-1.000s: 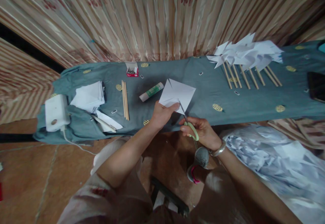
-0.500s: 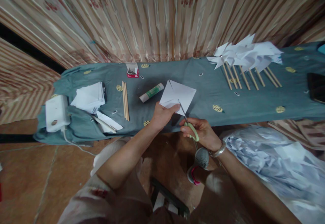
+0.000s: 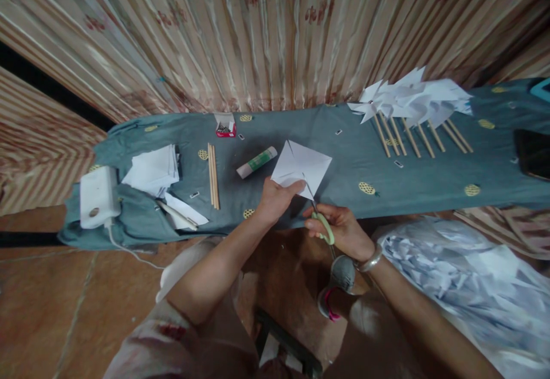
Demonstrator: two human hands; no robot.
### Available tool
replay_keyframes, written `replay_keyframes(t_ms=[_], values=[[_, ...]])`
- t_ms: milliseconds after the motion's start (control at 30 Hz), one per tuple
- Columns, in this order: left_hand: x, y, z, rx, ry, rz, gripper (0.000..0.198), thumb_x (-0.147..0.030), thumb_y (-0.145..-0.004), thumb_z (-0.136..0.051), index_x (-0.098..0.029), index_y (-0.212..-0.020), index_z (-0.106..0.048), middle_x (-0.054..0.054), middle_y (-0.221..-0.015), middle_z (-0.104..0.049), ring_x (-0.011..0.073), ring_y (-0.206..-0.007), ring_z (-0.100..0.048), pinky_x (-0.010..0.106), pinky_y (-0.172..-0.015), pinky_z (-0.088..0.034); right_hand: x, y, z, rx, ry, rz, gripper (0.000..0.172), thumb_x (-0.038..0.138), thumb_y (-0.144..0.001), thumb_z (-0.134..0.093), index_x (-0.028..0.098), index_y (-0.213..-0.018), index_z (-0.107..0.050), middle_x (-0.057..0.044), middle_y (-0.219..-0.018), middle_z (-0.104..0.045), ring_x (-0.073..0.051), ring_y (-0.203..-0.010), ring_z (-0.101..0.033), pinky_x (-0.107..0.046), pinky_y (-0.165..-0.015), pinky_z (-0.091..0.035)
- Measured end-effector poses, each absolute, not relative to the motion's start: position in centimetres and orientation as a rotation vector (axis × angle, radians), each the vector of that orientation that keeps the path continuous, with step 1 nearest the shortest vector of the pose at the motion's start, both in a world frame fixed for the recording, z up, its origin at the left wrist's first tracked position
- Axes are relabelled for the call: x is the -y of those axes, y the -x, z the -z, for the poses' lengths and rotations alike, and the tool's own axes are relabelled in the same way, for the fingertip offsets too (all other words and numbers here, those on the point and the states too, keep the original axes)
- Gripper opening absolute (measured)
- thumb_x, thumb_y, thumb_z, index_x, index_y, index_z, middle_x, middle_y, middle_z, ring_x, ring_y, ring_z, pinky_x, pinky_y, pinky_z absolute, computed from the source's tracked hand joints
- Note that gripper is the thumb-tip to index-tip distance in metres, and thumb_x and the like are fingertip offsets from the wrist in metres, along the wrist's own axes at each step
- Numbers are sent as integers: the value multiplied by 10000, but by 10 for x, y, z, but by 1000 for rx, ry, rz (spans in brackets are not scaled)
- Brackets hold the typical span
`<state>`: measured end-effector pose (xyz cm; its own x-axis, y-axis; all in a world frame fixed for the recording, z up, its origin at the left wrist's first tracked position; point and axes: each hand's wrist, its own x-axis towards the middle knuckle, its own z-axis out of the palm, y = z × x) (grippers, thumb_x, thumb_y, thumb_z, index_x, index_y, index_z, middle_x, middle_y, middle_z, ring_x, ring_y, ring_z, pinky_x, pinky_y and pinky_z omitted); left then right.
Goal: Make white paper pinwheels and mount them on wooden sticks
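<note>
My left hand (image 3: 275, 198) pinches the near corner of a white paper square (image 3: 303, 164) that lies partly on the blue-grey cloth of the table (image 3: 344, 161). My right hand (image 3: 339, 230) grips green-handled scissors (image 3: 320, 218); their blades point up into the paper's near edge. A glue stick (image 3: 256, 161) lies just left of the paper.
Two wooden sticks (image 3: 212, 175), a stack of white paper (image 3: 152, 170), a white box (image 3: 98, 195) with a cable and a small red box of pins (image 3: 226, 128) lie to the left. Several paper pinwheels on sticks (image 3: 412, 109) lie far right. Plastic bag of paper scraps (image 3: 464, 276) sits lower right.
Both hands and the paper hold their place on the table; the view has shifted slightly, so everything sits a little lower in the picture.
</note>
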<state>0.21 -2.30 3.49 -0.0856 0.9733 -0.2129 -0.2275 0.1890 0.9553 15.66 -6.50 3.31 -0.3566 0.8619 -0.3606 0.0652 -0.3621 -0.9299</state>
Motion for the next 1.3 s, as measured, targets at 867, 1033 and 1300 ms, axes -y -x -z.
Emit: replay_keyframes(t_ms=[867,1033,1300], values=[[-5,-1,-9,-1247,-1208,-1012,386,-335,-642,-775,-152,-961,-660,17,-751,-673,147,-610,-599,264,-579,-496,16,-219,-22,1971,2225,209,409,347,-844,-541,93,-1165,-545,-131,-720,-699,-282,-686,-672,-317,-594,-418],[-14,43,-29,-1587,-1708,-1111,306,-345,-816,-639,-170,-1064,-676,57,-886,-659,170,-734,-588,302,-744,-485,8,-209,-22,2027,2186,255,391,341,-840,-559,83,-1134,-555,-137,-719,-696,-275,-695,-669,-304,-585,-395],[-26,98,-15,-1932,-2110,-763,412,-282,-777,-665,-152,-1165,-621,143,-1156,-621,321,-1129,-526,450,-1023,-382,-1,-198,-28,1994,2255,110,421,422,-852,-578,91,-1112,-587,-152,-741,-723,-292,-707,-686,-298,-545,-335]])
